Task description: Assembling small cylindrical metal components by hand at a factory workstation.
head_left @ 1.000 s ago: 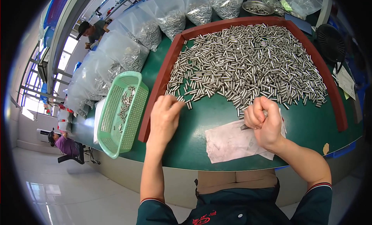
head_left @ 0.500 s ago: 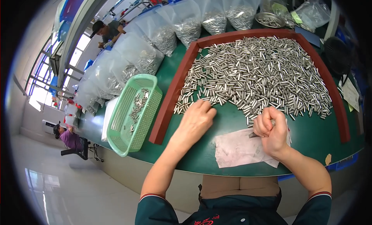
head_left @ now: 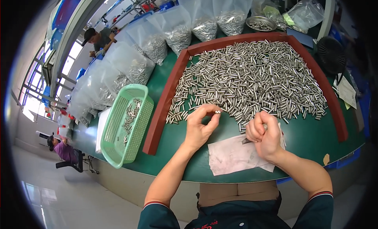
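Head view: the left hand (head_left: pixel 199 130) pinches metal pins (head_left: pixel 218 112) between thumb and fingertip; the right hand (head_left: pixel 265 137) curls round a mostly hidden grey object (head_left: pixel 246 141). Few pins lie in the green basket (head_left: pixel 138 130) — the great heap (head_left: pixel 252 79) lies within the red frame (head_left: pixel 168 99).

Bright silver is shown by the pins (head_left: pixel 252 79) beyond the left fingers (head_left: pixel 205 108), and brownish red by the frame (head_left: pixel 165 103) bordering the pins. Under the fingers, the tabletop (head_left: pixel 171 134) is coloured deep green. Left of them, a mint-green basket (head_left: pixel 139 128) is patterned with small holes; below the right fingers (head_left: pixel 255 128), a pale pink cloth (head_left: pixel 228 156) is blotched with grey
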`<state>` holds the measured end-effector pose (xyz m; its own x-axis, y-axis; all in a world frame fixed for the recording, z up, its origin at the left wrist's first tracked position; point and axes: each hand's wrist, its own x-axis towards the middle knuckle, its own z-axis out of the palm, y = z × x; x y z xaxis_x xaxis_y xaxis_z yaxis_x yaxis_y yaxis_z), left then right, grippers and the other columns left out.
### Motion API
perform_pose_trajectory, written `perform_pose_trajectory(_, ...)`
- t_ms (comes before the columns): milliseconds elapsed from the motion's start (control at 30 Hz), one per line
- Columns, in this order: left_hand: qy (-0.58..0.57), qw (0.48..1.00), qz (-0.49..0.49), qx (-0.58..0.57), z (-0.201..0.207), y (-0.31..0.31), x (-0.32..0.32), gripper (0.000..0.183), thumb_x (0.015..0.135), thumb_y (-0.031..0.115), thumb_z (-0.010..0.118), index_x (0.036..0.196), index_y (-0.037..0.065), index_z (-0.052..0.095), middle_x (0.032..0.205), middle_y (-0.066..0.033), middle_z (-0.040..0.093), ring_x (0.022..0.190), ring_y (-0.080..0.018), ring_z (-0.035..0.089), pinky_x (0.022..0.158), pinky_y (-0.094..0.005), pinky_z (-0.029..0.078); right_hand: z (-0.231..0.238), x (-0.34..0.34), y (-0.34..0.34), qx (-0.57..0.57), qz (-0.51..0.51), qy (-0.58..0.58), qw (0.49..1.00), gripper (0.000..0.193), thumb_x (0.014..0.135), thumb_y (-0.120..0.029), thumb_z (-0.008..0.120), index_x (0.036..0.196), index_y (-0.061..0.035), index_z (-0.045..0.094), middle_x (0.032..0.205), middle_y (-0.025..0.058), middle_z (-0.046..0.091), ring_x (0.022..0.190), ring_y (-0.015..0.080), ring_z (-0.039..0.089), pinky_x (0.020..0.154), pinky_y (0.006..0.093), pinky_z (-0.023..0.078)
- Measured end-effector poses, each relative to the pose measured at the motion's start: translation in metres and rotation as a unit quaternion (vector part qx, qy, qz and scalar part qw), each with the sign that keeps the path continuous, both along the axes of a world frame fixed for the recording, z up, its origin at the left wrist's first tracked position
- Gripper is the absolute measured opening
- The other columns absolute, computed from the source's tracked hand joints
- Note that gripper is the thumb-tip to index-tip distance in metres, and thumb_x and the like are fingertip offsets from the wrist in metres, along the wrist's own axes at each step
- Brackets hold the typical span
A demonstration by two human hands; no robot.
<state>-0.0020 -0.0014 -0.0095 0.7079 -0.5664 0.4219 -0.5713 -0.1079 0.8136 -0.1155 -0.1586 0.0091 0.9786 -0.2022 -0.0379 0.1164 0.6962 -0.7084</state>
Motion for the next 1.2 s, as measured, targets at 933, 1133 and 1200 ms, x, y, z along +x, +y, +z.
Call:
perform_pose_trajectory(933,0.005,0.972,-0.1,0.213,0.019,-0.01,-0.054,0.01,0.067,0.005,0.063,0.073,0.001,0.057,0.068,-0.007,0.053,0.056,-0.0181,0.05,0.051,-0.0286,0.042,-0.002,-0.003,-0.001,-0.017,-0.014,-0.04,0.999,0.04,0.086,-0.029,0.031,0.05,-0.0117,0.027,0.042,-0.0017,0.024,0.041,0.0093,0.019,0.041,0.0249,0.017)
perform_pose_trajectory(1133,0.009,0.968,-0.084,0.238,0.019,-0.011,-0.057,0.01,0.067,0.003,0.064,0.074,0.0,0.058,0.065,-0.0059,0.053,0.053,-0.0162,0.048,0.051,-0.0274,0.041,-0.005,-0.002,-0.001,0.003,-0.002,-0.027,1.0,0.037,0.085,-0.027,0.031,0.052,-0.0114,0.028,0.043,-0.0022,0.024,0.041,0.0087,0.019,0.042,0.0245,0.018)
perform_pose_trajectory(1200,0.016,0.969,-0.079,0.235,0.018,-0.013,-0.058,0.01,0.067,0.002,0.065,0.074,0.0,0.058,0.066,-0.0059,0.053,0.053,-0.0159,0.048,0.051,-0.0267,0.041,-0.007,-0.002,-0.002,0.003,-0.008,-0.027,1.0,0.037,0.086,-0.026,0.031,0.052,-0.0112,0.028,0.043,-0.0023,0.024,0.041,0.0086,0.02,0.042,0.0243,0.018)
